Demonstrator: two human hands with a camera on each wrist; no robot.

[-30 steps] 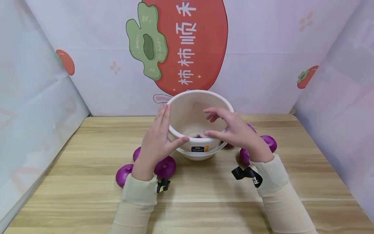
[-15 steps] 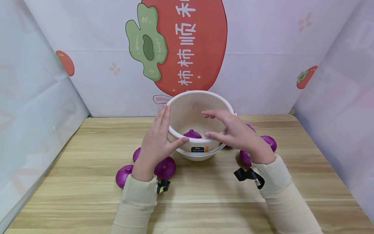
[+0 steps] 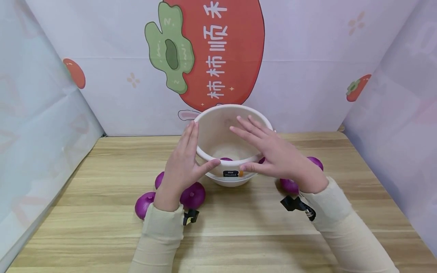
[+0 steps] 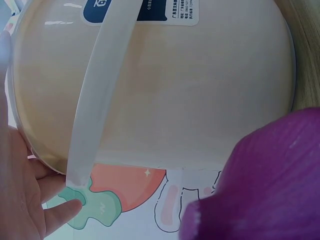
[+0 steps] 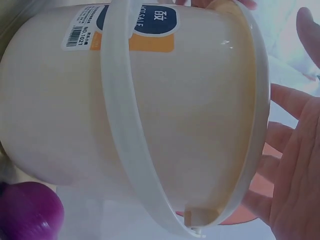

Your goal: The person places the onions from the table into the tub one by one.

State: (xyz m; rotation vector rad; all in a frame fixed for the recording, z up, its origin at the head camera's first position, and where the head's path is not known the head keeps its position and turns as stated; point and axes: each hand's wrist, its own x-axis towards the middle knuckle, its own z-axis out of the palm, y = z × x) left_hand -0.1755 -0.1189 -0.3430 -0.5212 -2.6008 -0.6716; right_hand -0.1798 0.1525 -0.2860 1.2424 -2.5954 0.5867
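White bucket [image 3: 215, 132]: on the counter [image 3: 232, 235], mouth facing us, we think for easy reach.
Onion inside [image 3: 226, 159]: low, partly behind the front rim.
Left hand [image 3: 184, 163]: fingers nearly straight against the rim, likely steadying it.
Right hand [image 3: 276, 153]: spread wide by the mouth, holding nothing.
Outer onions [image 3: 192, 195]: flanking the bucket, probably kept handy.

A bucket [image 3: 218, 132] is touched at its rim by the left hand [image 3: 182, 163] as the right hand [image 3: 276, 151] is held, fingers spread, over its opposite side; an onion [image 3: 226, 159] is glimpsed inside, with more onions [image 3: 192, 195] scattered on the table [image 3: 239, 242] to either side
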